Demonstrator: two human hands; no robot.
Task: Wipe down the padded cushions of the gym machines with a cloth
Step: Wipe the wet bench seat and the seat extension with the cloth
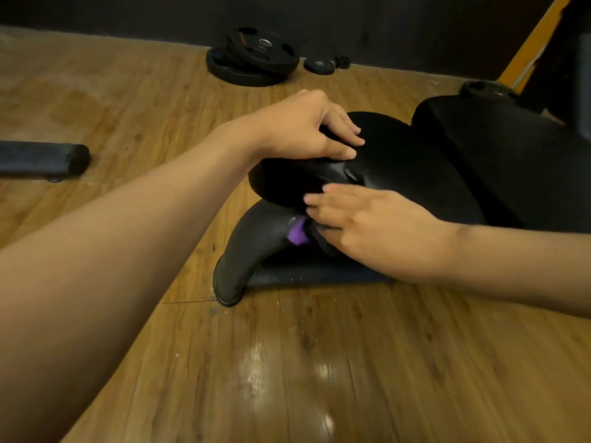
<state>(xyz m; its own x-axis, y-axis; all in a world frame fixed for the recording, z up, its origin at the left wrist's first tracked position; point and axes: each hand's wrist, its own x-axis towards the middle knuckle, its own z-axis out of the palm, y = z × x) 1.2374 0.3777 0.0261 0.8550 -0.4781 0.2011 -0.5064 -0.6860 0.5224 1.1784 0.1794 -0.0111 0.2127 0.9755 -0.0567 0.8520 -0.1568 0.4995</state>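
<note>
With our left grip (307, 126) flat on the cushion (399, 164) to steady it, we press the cloth (297, 235) firmly along its edge under our straight-fingered right grip (367, 225).

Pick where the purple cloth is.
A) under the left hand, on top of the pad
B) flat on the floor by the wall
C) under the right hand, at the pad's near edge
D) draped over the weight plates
C: the cloth pokes out from under the right hand at the near edge of the pad, while the left hand rests bare on top.
</note>
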